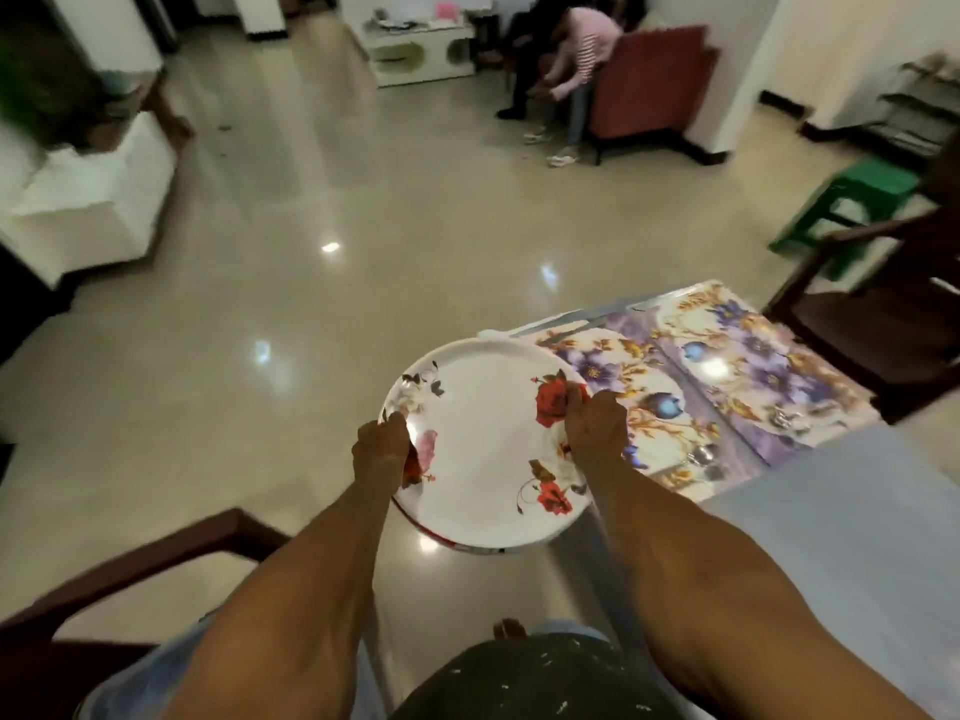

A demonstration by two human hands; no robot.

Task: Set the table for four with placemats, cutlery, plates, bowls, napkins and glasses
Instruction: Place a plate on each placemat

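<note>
Currently I log both hands gripping the plates [488, 449]: left hand [382, 449] curled on the near-left rim, right hand [595, 426] pinching the right rim. Beyond the right fingers, floral placemats [737, 371] and some cutlery [704, 457] lie set; bowls, napkins, glasses unseen.

Plate [483, 439] between both hands — placemats [727, 387] right of it, on the table [857, 511].

A glossy beige tiled floor [322, 210] fills most of the view. A white sofa [88, 200] stands at left, a green plastic stool [852, 200] at right beside a dark wooden chair [883, 324]. Far back, a person in a striped top [584, 54] bends near a red armchair [649, 90] and a white cabinet [421, 54].
</note>
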